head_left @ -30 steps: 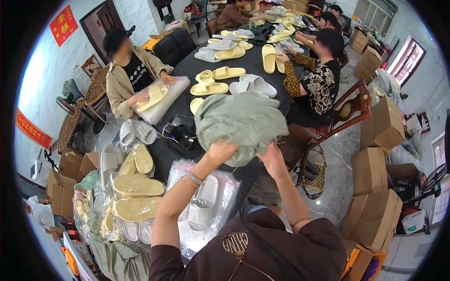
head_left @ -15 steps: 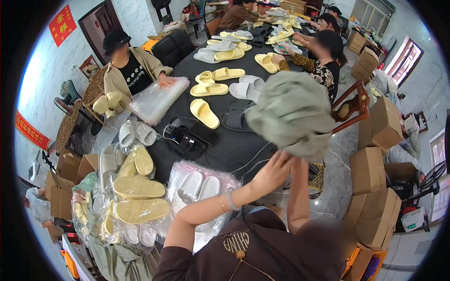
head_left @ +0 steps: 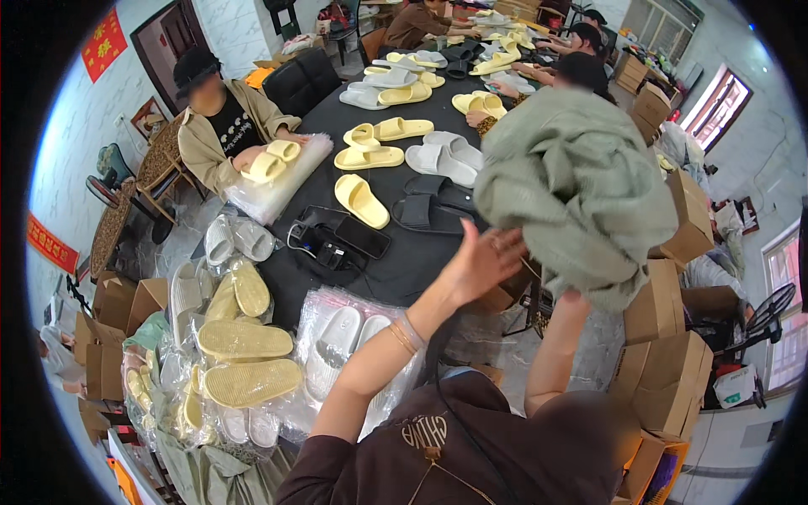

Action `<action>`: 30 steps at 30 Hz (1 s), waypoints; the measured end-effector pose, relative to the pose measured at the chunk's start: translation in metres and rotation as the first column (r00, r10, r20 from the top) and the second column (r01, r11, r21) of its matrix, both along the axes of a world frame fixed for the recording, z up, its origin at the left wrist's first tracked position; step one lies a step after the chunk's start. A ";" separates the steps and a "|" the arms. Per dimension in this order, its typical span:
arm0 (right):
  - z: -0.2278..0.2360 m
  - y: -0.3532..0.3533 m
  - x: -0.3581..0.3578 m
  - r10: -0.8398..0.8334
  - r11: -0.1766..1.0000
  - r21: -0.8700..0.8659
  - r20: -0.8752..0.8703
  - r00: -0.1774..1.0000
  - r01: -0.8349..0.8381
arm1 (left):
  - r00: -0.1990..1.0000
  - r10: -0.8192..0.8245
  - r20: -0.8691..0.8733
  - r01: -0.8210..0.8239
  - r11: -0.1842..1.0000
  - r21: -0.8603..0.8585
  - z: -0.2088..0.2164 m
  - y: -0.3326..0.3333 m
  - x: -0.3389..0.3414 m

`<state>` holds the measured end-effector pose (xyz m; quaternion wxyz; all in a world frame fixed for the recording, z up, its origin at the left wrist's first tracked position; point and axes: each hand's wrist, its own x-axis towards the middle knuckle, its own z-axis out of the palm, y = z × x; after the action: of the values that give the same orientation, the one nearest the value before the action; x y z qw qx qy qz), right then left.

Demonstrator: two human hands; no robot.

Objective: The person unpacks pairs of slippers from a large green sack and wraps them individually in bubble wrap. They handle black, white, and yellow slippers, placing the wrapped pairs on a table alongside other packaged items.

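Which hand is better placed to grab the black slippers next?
Left hand, likely: open, and nearer the black slippers. Right hand is farther off, mostly hidden by the cloth.

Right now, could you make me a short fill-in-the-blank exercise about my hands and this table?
1. The grey-green bundle mostly hides the ____ hand.
2. The left hand is held ____, not clenched.
3. The phone lies on the ____ table.
4. The lone slipper just beyond the phone is ____.

Missing words: right; open; black; yellow.

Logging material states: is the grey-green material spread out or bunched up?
Bunched up: the grey-green material forms a rounded mass with irregular creases.
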<state>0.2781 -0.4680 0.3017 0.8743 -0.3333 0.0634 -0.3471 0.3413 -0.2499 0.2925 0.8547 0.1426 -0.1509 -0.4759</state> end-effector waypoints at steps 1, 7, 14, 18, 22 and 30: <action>-0.005 0.005 -0.008 0.006 1.000 -0.006 -0.008 1.000 -0.006 | 0.999 0.031 0.038 -0.027 0.995 -0.100 0.012 0.005 0.011; -0.032 0.042 -0.041 0.091 0.996 -0.010 -0.053 0.994 -0.091 | 0.822 0.434 0.370 -0.537 0.806 0.249 0.053 0.036 0.050; -0.039 0.066 -0.002 0.230 0.973 0.040 -0.008 0.973 -0.229 | 0.154 0.614 0.774 -0.890 0.426 -0.161 0.039 0.020 0.012; -0.054 0.101 0.012 0.335 0.939 0.083 -0.007 0.942 -0.334 | -0.065 0.341 0.938 -0.902 0.382 -0.201 0.027 0.030 -0.008; -0.063 0.121 0.020 0.407 0.906 0.115 0.022 0.913 -0.407 | -0.198 -0.013 0.980 -0.943 0.274 -0.187 -0.001 0.042 -0.005; -0.068 0.092 0.001 0.537 0.802 0.087 0.331 0.776 -0.591 | -0.462 -0.453 0.762 -0.879 0.350 -0.324 0.005 0.052 -0.012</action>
<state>0.2790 -0.3764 0.2335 0.9646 -0.1993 -0.1364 -0.1056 0.3289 -0.1983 0.2971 0.2437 0.8329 -0.4428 0.2254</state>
